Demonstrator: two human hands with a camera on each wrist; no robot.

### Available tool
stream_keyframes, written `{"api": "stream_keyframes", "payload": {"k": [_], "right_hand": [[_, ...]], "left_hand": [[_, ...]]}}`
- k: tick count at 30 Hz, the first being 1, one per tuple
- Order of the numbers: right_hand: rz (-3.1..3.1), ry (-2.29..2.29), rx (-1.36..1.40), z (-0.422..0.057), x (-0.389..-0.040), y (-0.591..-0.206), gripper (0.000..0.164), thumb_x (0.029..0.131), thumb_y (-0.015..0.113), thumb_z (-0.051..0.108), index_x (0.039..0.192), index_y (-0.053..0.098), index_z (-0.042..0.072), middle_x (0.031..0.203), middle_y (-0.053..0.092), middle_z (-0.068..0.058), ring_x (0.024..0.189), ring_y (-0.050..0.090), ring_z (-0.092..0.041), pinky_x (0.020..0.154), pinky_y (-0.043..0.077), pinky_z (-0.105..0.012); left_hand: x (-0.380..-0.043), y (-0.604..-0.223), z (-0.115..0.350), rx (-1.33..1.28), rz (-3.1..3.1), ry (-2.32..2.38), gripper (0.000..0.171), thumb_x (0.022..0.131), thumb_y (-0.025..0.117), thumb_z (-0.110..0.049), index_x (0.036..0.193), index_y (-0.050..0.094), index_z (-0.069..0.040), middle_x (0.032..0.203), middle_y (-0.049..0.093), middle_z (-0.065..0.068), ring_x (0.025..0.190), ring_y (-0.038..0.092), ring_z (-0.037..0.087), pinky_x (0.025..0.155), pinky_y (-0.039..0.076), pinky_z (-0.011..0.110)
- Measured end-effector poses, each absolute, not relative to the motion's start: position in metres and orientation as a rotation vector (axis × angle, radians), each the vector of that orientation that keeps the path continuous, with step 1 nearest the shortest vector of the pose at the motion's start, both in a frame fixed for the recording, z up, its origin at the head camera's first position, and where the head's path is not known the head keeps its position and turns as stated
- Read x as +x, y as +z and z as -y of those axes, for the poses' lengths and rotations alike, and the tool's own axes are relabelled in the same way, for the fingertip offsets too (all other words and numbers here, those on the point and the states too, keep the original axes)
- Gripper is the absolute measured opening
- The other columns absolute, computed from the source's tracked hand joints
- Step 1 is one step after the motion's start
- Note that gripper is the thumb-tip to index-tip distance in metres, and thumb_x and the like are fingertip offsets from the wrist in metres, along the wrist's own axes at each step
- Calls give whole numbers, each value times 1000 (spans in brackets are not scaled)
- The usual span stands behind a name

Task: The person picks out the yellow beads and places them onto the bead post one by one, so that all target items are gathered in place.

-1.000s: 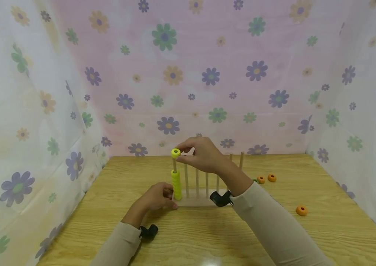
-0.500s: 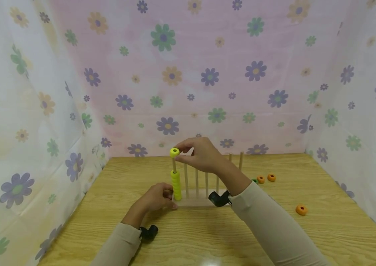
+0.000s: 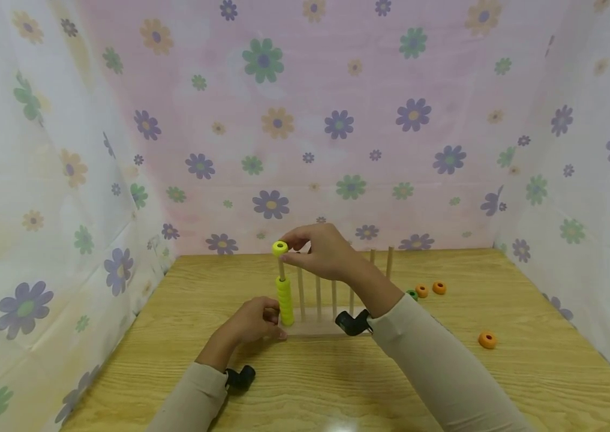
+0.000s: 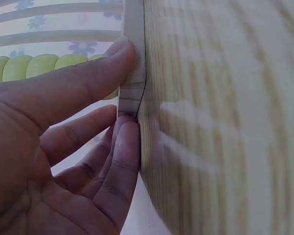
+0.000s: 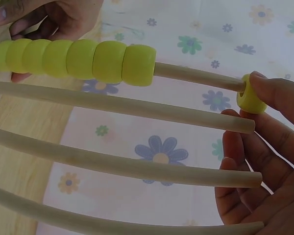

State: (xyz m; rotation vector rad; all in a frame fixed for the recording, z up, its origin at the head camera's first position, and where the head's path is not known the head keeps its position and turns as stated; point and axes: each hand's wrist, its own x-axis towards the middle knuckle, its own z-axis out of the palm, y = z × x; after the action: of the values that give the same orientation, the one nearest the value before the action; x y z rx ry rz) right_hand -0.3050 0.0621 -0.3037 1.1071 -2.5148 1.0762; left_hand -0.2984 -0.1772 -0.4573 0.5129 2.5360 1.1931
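Observation:
My right hand [image 3: 326, 252] pinches a yellow bead [image 5: 251, 95] between thumb and fingers at the top of the leftmost wooden peg [image 5: 201, 76]. In the right wrist view the peg's tip meets the bead's hole. Lower on that peg, several yellow beads [image 3: 284, 303] are stacked down to the base. The left hand [image 3: 253, 319] grips the left end of the pale wooden base [image 4: 132, 93], its thumb on the upper face and fingertips at the end near the tabletop. Bare pegs [image 5: 137, 164] stand in a row beside the loaded one.
Orange beads [image 3: 487, 340] lie on the wood-grain table [image 3: 391, 384] to the right, two of them farther back. A green bead [image 3: 411, 294] shows partly behind the right sleeve. Flowered cloth [image 3: 337, 156] hangs at the back and both sides.
The right hand and its yellow bead have shifted very slightly left at the peg's tip. The left hand keeps its grip on the base, and the stacked beads look the same.

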Motion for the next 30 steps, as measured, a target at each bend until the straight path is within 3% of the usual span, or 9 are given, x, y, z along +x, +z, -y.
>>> {"api": "stream_keyframes", "payload": {"k": [10, 19, 30], "right_hand": [[2539, 1100, 1101, -62, -302, -303, 21, 95, 78, 29, 116, 77, 23, 101, 73, 12, 91, 65, -8, 67, 56, -29], [2529, 1087, 1125, -62, -301, -304, 20, 96, 77, 28, 115, 78, 22, 100, 73, 11, 88, 64, -9, 58, 50, -28], [2550, 1033, 1121, -62, -299, -304, 25, 96, 77, 29, 119, 77, 19, 106, 74, 7, 91, 64, -9, 61, 51, -28]], "left_hand": [[-298, -457, 177, 532, -2525, 1205, 37, 80, 92, -21, 112, 74, -20, 88, 65, 1, 78, 57, 17, 66, 48, 33], [-298, -458, 177, 548, -2533, 1202, 37, 80, 92, -21, 113, 74, -20, 90, 67, 0, 79, 57, 17, 66, 48, 33], [-298, -459, 177, 546, -2524, 1205, 41, 80, 92, -22, 117, 73, -19, 95, 70, -1, 82, 59, 17, 70, 48, 34]]}}
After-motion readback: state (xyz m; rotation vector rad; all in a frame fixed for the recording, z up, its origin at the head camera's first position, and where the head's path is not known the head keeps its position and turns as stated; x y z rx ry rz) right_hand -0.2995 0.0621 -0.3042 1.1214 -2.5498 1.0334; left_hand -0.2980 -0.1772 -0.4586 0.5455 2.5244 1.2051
